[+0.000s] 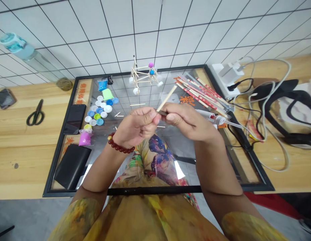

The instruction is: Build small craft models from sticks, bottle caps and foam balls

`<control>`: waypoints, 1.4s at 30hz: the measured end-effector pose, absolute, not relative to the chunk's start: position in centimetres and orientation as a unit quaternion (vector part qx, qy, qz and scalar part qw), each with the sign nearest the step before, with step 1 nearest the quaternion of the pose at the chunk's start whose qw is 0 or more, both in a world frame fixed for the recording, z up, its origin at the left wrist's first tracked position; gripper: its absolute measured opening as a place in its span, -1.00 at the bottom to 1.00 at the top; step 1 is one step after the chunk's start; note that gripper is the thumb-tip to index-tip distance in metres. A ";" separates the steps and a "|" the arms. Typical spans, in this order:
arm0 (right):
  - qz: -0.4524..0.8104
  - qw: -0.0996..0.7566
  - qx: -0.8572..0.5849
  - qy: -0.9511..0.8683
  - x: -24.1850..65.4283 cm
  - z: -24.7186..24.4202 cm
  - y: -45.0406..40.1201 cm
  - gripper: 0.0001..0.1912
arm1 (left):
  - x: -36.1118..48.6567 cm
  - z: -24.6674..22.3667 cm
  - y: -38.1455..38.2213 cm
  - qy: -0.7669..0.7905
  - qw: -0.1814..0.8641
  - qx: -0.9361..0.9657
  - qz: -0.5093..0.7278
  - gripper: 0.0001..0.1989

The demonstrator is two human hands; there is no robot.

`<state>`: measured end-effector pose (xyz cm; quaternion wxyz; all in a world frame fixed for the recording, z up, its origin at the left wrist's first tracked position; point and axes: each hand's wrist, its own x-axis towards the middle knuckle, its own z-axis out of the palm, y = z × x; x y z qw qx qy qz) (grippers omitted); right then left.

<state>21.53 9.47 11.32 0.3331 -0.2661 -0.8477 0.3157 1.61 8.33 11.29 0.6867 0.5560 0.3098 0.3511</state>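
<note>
Above the glass tabletop, my left hand [139, 123] is closed, thumb and fingers pinching the lower end of a pale wooden stick [167, 97] that slants up to the right. Beside it my right hand [187, 119] is closed round a thin dark piece [162, 113], which meets the stick at my left fingertips; its kind cannot be made out. Behind the hands stands a frame of wooden sticks [142, 80] with white, blue and pink clay balls at some joints. Short cut sticks [137, 104] lie on the glass by my left hand.
Packaged chopsticks [200, 92] and a glue gun [213, 117] lie right, near a power strip [224, 78] and cables. At left are clay tubs [98, 109], a pink clay bag [85, 138], phone [75, 118], black case [72, 165], scissors [37, 115] and bottle [40, 63].
</note>
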 end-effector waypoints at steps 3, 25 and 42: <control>0.293 0.311 -0.314 -0.848 21.6 11.4 9.4 -0.53 | 2.3 10.7 8.3 0.373 0.602 0.590 0.389 -0.58; 0.233 0.293 -0.457 -0.807 19.1 10.0 9.1 -0.50 | 3.7 8.1 8.6 0.469 0.258 0.661 0.526 -0.63; 0.201 0.322 -0.470 -0.797 19.4 12.4 6.9 -0.53 | 3.8 8.6 7.6 0.409 0.283 0.634 0.593 -0.71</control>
